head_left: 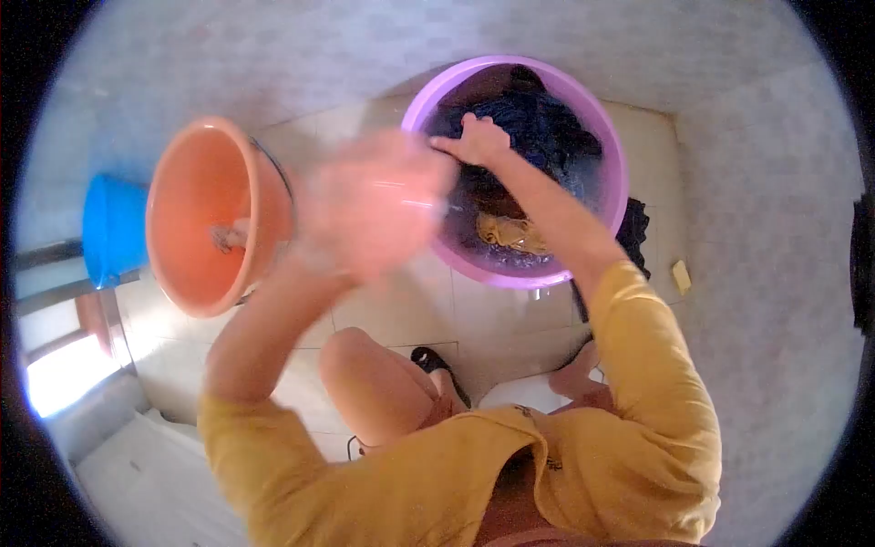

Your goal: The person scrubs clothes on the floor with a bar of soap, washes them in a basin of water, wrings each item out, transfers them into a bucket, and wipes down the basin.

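Observation:
A round purple tub (623,169) on the tiled floor holds wet dark clothes (547,123) and a mustard-yellow cloth (510,234) in water. Over the clothes at the tub's left side is my right hand (483,143), its fingers curled down against a dark garment and its thumb stretched left. My left hand (378,205) is smeared by motion between the tub and an orange bucket (196,173); its fingers cannot be made out. Inside the orange bucket a small pale thing with a greyish end (232,237) shows, too unclear to name.
A blue bucket (114,228) stands behind the orange one at far left. Dark cloth (633,235) lies on the floor against the tub's right side, with a pale yellow block (681,276) close by. My knee (374,383) and feet are in front of the tub. Walls enclose the space.

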`<state>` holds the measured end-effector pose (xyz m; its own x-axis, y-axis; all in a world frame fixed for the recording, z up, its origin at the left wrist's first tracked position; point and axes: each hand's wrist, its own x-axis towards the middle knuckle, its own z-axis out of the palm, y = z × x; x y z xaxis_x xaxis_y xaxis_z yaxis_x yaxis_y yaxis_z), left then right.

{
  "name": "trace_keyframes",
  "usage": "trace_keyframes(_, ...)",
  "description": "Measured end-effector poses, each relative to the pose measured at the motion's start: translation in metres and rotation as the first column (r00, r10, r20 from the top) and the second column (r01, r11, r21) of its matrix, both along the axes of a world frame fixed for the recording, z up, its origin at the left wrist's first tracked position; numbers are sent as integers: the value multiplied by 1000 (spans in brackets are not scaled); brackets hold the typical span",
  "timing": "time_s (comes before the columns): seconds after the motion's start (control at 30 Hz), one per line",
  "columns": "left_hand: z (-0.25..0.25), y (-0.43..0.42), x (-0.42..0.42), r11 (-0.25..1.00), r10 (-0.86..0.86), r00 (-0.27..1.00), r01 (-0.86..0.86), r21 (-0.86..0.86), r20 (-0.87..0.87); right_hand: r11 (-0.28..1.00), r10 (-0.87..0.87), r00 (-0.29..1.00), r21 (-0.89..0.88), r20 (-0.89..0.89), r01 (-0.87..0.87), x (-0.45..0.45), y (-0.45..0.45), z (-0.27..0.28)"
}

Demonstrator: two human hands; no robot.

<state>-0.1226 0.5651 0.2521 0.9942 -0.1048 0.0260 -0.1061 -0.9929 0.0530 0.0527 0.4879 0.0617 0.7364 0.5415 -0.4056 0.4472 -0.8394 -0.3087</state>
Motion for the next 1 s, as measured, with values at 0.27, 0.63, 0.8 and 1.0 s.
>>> trace_keyframes(0.27, 28, 147, -104, 665, 368, 851, -522, 534, 375, 924, -252, 965, 315, 78, 216, 41, -17, -3)
trace_keyframes(0.63, -83, 56, 61, 828, 129, 958, -246, -503, -256, 836, 234, 967, 488, 97, -251, 66, -65, 175)
trace_keyframes(0.8, -116, 37, 72, 830, 135, 944, -273, -486, -300, 937, 303, 912, 85, 278, -338, 5, -39, 39)
trace_keyframes(1.0, -125, 71, 45, 720, 220, 903, -405, -563, -369, 885, -13, 965, 452, 263, -112, 37, -38, 9)
